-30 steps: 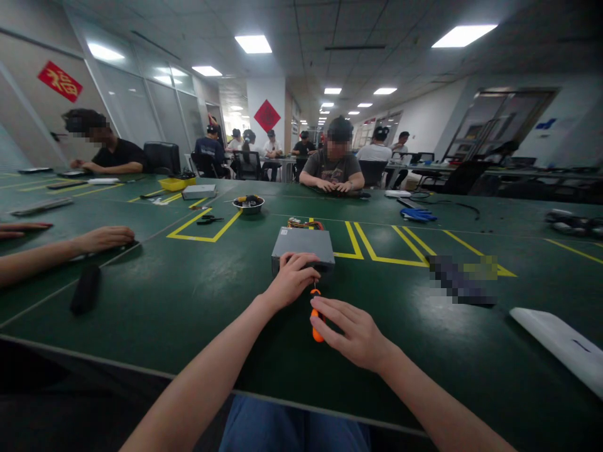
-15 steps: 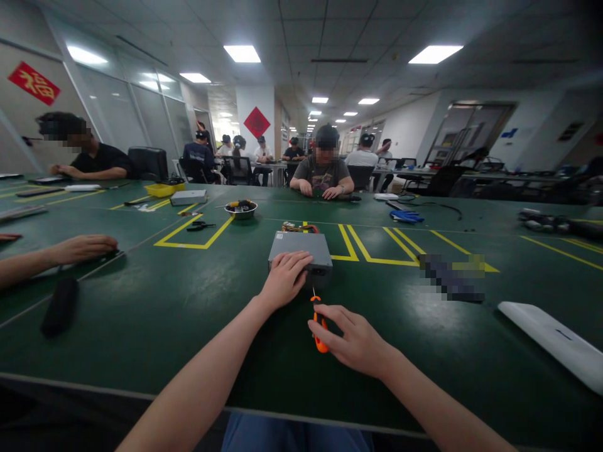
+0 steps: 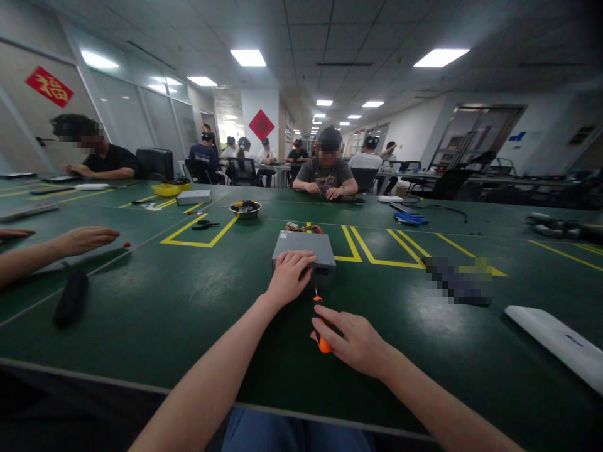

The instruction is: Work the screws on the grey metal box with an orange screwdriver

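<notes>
My left hand (image 3: pixel 289 277) lies on the front of a grey metal box (image 3: pixel 304 246), perhaps a power supply, with its fingers over the top near the front edge. My right hand (image 3: pixel 351 342) is just in front of the box and holds an orange-handled screwdriver (image 3: pixel 320 326) with its thin shaft pointing at the box's dark front face. The screwdriver's tip is close to that face, but I cannot tell if they touch. Coloured wires (image 3: pixel 296 228) stick out behind the box.
A green work table (image 3: pixel 141 326) with yellow tape outlines runs wide. On it are a metal bowl (image 3: pixel 245 210), black-handled pliers (image 3: pixel 205 225), blue gloves (image 3: pixel 409 218), a white panel (image 3: pixel 556 342) and a black pouch (image 3: pixel 71 299). A co-worker's arm (image 3: pixel 80 240) reaches in from the left.
The whole view has shifted slightly as my head moved. The screwdriver stays in my right hand, with its tip near the box front, and my left hand stays on the box.
</notes>
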Tool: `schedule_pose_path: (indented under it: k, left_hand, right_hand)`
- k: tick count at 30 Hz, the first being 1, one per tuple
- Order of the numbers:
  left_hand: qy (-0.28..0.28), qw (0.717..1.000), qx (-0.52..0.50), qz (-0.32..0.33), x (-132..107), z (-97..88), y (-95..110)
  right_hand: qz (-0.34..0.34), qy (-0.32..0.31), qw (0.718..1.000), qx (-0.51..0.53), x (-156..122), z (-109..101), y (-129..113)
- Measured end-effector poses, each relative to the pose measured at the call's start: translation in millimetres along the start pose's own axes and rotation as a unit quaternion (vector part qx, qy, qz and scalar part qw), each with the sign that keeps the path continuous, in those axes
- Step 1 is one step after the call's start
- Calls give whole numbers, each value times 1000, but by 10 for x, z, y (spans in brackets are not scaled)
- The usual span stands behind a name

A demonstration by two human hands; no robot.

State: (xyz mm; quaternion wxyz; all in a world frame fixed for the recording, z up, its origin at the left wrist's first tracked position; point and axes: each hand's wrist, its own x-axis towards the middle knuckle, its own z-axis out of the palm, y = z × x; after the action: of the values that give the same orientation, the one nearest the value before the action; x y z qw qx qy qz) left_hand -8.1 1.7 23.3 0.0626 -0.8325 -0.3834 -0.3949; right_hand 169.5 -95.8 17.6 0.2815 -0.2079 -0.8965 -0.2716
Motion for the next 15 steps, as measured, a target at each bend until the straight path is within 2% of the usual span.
schedule_pose_path:
  k: [4,10,15]
  left_hand:
    - [4,1000,1,-7,-12,-3,17]
    - [6,1000,3,-2,-17,15,5]
    - [6,1000,6,3,-21,31,-11]
  right_hand:
    - [8,44,999,-4,24,-38,43]
    - [-45,-50,998,11,-52,-145,60]
    - [-84,-54,995,-7,-72,-114,83]
